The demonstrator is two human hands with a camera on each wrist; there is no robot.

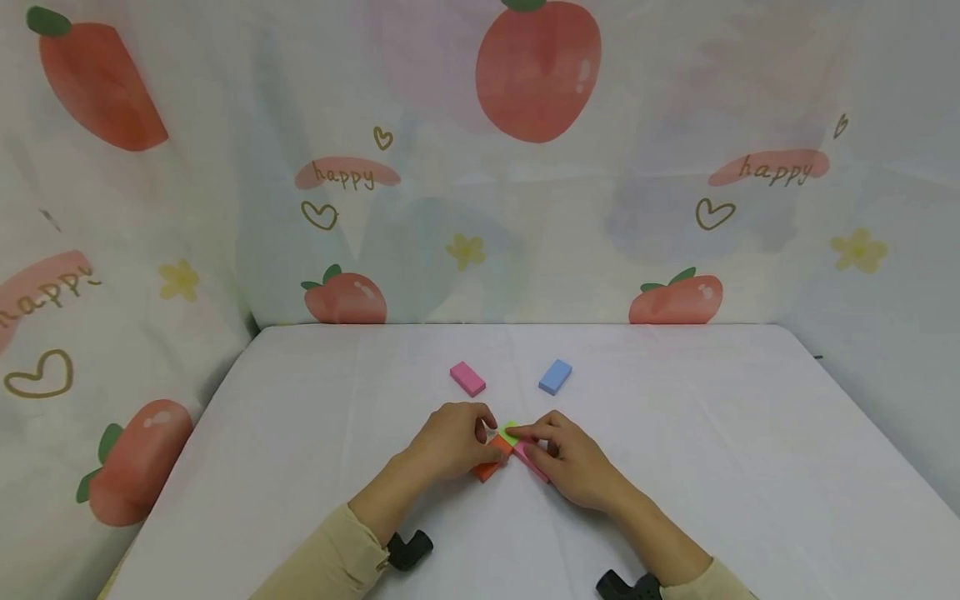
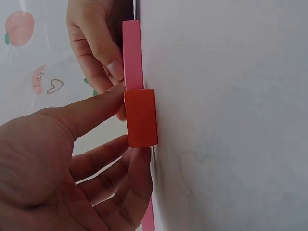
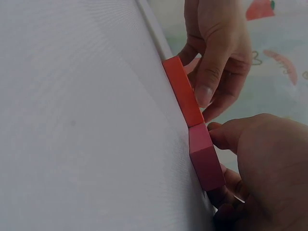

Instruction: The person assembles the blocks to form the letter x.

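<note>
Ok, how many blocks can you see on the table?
5: a pink block and a blue block farther back, an orange block at the left hand, a yellow-green block and a second pink block at the right hand. The hands could hide more.

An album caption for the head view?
Left hand on an orange block, right hand on a green block and pink block, blue block beyond.

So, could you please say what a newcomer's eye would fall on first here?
Probably the big red fruit high on the backdrop. Then the left hand and right hand, gathered at an orange block, green block and pink block on the white table. Beyond lie a blue block and another pink block.
</note>
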